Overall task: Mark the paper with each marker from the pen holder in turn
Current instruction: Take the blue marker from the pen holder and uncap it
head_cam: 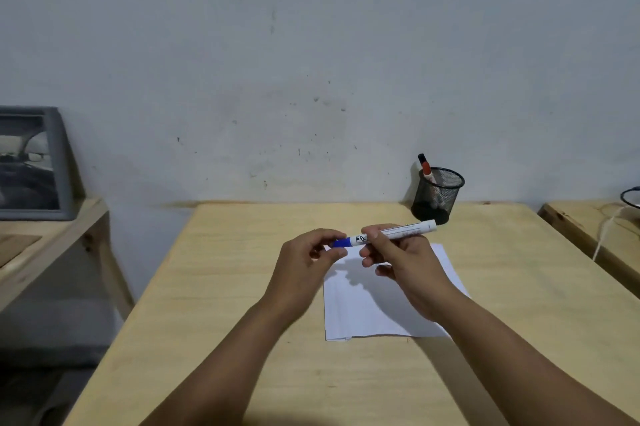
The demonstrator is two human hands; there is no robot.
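1. both hands are up over the paper (377, 301), which lies flat on the table (214, 287) at centre, no mark showing on the bare part.
2. right hand (405, 262) has its fingers curled round the white barrel of the marker (388, 234), holding it nearly level, butt end pointing to 3 o'clock.
3. left hand (304, 262) pinches the blue cap (341, 243) at the 9 o'clock end, thumb and fingertips closed on it; looks like the cap is on and about to be pulled, though the seam is too small to be sure.
4. the holder (437, 195), a black mesh cup, stands at 1 o'clock from the hands, near the table's far edge, with a red marker (426, 169) leaning out of it.
5. risk one: a hard tug on the cap could make the hands fly apart, and the tip could streak the left fingers or the table instead of the paper.
6. risk two: nothing pins the paper, so once the left hand is busy with the cap a stroke could drag the sheet.
7. risk three: a loose cap set down on the table could roll off toward the 9 o'clock edge.
8. risk four: reaching back to the holder, a careless right hand could knock that light cup over and spill the red marker.
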